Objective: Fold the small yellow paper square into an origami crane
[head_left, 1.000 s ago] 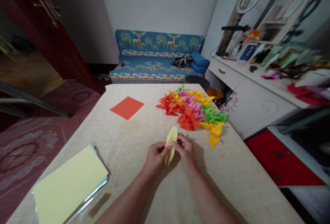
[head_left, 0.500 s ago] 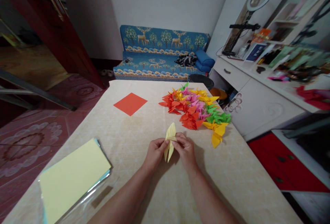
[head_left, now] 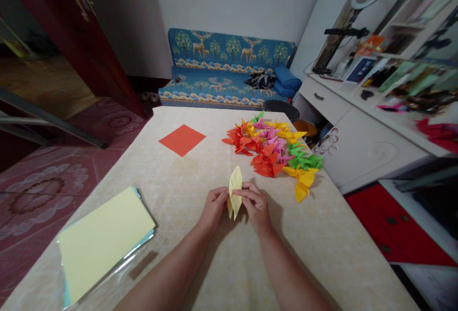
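A pale yellow folded paper piece [head_left: 235, 191] stands upright between my two hands over the beige table [head_left: 200, 263]. My left hand [head_left: 213, 207] pinches its left side with closed fingers. My right hand [head_left: 255, 204] pinches its right side, thumb and fingers pressed on the fold. Just beyond, to the right, lies a heap of folded paper cranes [head_left: 275, 151] in orange, pink, green and yellow.
A single orange paper square [head_left: 182, 139] lies flat at the far left of the table. A stack of yellow paper sheets [head_left: 103, 237] in clear wrap sits near the front left. A white cabinet [head_left: 358, 144] stands close on the right, a blue sofa [head_left: 225, 70] behind.
Both hands have kept hold of the yellow paper and pressed it narrower, closing its folds. The view has shifted slightly downward and left.
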The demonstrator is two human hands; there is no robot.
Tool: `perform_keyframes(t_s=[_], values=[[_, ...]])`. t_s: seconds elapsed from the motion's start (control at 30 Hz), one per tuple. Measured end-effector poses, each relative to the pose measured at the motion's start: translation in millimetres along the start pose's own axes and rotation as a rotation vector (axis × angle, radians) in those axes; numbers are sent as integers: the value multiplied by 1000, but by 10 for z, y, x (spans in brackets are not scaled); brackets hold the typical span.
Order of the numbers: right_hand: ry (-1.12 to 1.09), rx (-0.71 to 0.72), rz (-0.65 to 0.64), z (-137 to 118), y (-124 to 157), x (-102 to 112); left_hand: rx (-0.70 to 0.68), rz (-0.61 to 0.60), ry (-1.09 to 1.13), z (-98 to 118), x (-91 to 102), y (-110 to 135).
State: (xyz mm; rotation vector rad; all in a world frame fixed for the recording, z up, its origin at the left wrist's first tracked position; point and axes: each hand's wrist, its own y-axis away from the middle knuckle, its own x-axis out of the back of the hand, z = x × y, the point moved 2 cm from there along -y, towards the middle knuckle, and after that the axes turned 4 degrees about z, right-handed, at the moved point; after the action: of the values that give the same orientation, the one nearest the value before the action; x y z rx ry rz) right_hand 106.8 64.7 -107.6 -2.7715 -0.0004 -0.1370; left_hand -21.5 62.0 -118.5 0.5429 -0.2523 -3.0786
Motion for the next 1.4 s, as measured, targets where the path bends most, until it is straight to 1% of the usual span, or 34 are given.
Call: perform_keyframes(t_s=[0.17,0.4,0.57,0.63,0.77,0.87,0.97,1.07,1.17,1.3,1.4], values=[[13,16,4,2,21,-11,4,11,22,-4,1,-5],[119,139,-12,-56,31,-19,37,-25,73,-20,11,-14],[196,177,-8,-59,50,-42,6,-23,86,16,9,-8],[235,184,5,-48,58,-47,4,-42,54,56,3,9],[341,190,27,-17,70,-32,17,-122,-19,122,-17,41],[382,203,39,7,75,-13,33,-131,-5,107,-14,36],[372,187,40,28,79,-6,66,-116,31,51,-4,20],[318,141,49,36,80,-6,90,-137,74,18,-7,14],[276,138,68,23,72,-3,92,-128,55,25,-9,18],[280,163,74,8,63,-2,96,-122,29,42,-8,22],[251,99,57,20,76,-9,72,-145,23,47,-9,18]])
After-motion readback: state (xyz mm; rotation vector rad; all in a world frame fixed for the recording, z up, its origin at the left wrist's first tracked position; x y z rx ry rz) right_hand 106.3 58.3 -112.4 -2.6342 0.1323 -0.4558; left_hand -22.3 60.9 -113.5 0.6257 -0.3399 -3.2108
